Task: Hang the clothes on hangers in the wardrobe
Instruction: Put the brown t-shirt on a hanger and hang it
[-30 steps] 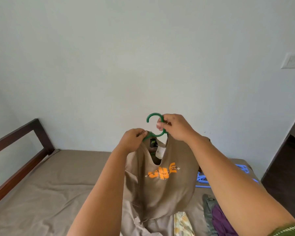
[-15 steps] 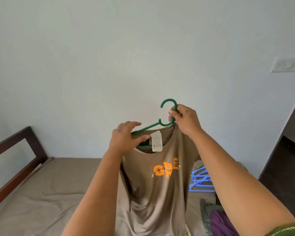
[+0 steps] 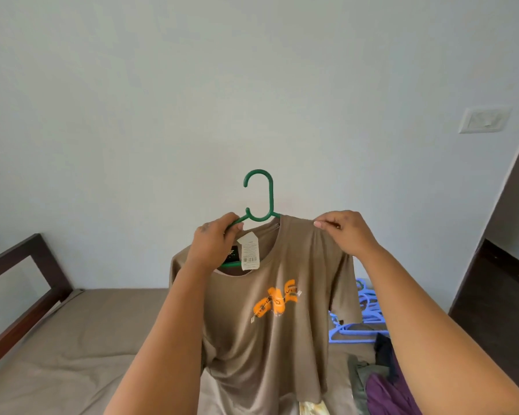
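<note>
- Left hand (image 3: 215, 245) grips hanger (image 3: 259, 199); right hand (image 3: 346, 235) pinches shirt (image 3: 270, 324) shoulder.
- Risk: left shoulder (not seated) slips off, dropping the shirt.

We see a dark green hanger (image 3: 259, 194) carrying a plain brown T-shirt (image 3: 277, 319), whose chest bears an orange print with thin white strokes. Its neck tag (image 3: 248, 254) is white with a black barcode, beside a black label. The bed sheet (image 3: 81, 348) is taupe, the bed frame (image 3: 24, 290) dark brown, the spare hangers (image 3: 358, 324) light blue, the wall (image 3: 222, 85) pale grey-white. We note purple and olive garments (image 3: 384, 390).
</note>
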The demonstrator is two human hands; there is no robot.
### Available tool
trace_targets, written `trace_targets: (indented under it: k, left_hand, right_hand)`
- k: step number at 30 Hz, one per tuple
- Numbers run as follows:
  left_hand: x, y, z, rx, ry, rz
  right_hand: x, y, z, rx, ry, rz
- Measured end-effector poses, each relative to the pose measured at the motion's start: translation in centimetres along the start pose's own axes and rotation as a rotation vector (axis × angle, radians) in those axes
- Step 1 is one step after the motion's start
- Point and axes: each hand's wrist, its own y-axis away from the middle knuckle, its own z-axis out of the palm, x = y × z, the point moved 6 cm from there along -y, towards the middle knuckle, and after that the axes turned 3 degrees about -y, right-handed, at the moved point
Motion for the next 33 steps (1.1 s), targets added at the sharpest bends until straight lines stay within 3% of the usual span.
trace_targets:
  k: [5, 8, 10, 14, 18, 20, 24, 29, 33]
  left_hand:
    - [-1.6, -0.1, -1.5, 0.124, 0.005, -0.052]
    - [-2.1, 0.0, -3.0, 0.202, -0.028, -0.108]
    - [-1.8, 0.0, -3.7, 0.232, 0.001, -0.153]
    - [-0.2, -0.7, -3.4, 0.242, -0.035, -0.048]
    - [0.2, -1.3, -2.9, 0.212, -0.082, 0.012]
    - [0.0, -1.4, -2.9, 0.213, -0.093, 0.011]
    - [0.1, -1.4, -2.8, 0.202, -0.111, 0.008]
    - [0.0, -0.5, -1.7, 0.188, -0.148, -0.04]
    - [0.2, 0.1, -1.5, 0.192, -0.15, -0.093]
  right_hand:
    - [1.5, -0.5, -1.9, 0.234, -0.011, 0.05]
    - [0.4, 0.4, -3.4, 0.359, -0.005, -0.101]
    - [-1.0, 1.0, -3.2, 0.324, -0.007, -0.198]
    - [-2.9, 0.4, -0.7, 0.107, -0.09, -0.094]
    - [-4.2, -0.9, 1.8, -0.058, 0.112, -0.152]
    - [-4.3, -0.9, 1.9, 0.006, 0.106, -0.167]
    - [-4.4, -0.6, 1.5, 0.161, -0.149, -0.129]
    - [-5.8, 0.4, 3.2, 0.253, 0.102, -0.291]
    - [-4.4, 0.5, 3.4, 0.195, 0.132, -0.177]
